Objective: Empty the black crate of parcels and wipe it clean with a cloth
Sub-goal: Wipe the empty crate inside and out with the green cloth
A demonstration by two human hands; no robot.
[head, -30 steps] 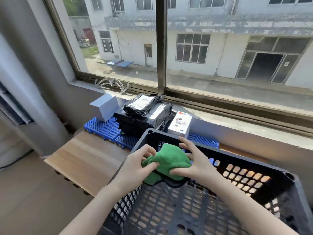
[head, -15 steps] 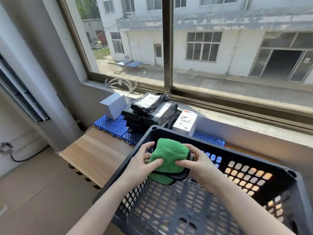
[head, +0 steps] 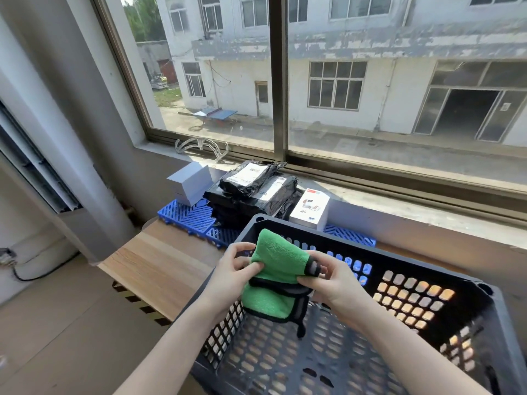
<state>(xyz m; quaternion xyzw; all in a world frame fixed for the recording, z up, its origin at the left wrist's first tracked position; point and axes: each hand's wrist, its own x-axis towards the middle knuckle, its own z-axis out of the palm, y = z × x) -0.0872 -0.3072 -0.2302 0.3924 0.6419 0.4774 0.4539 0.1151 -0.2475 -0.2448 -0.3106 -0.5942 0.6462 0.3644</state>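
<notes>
A black perforated crate [head: 445,283] stands on the wooden bench, with no parcels in it. Above its near-left corner I hold a folded green cloth [head: 278,259] with a black hem. My left hand [head: 231,276] pinches the cloth's left edge, and my right hand [head: 328,277] pinches its right edge, thumb and fingers around the hem. Behind the crate lie black bagged parcels [head: 256,192], a white printed box [head: 310,208] and a plain white box [head: 189,182].
The parcels rest on a blue plastic pallet [head: 189,216] beneath the window sill [head: 413,203]. The wooden bench [head: 159,263] extends left of the crate, its front edge marked with yellow-black tape. A coiled white cable [head: 201,146] lies on the sill; floor lies to the left.
The cloth has been lifted a little and partly unfolded, a lower flap now hanging down. Both hands have shifted their pinch toward its edges. The camera view has tilted slightly.
</notes>
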